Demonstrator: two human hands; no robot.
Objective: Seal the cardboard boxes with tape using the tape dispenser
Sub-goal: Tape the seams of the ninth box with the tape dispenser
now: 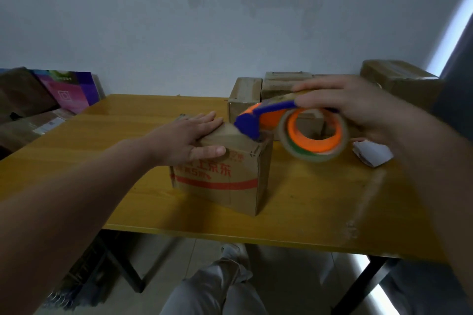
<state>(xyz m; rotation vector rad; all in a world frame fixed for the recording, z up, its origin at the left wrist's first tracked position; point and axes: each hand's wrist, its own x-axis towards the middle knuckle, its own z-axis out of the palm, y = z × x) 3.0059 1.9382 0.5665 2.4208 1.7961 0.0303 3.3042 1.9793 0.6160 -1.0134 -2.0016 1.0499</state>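
Observation:
A small cardboard box (pixel 225 181) with red print stands in the middle of the yellow table (pixel 107 140). My left hand (pixel 190 136) lies flat on the box's top left, thumb over its front edge. My right hand (pixel 355 107) grips an orange and blue tape dispenser (pixel 291 125) holding a roll of brown tape. The dispenser's blue head touches the right end of the box top.
Several more cardboard boxes (pixel 286 87) stand at the table's back right against the wall. A crumpled white paper (pixel 372 152) lies to the right of the dispenser. Flat boxes and a purple carton (pixel 69 92) lean at the left. My legs show below the table's front edge.

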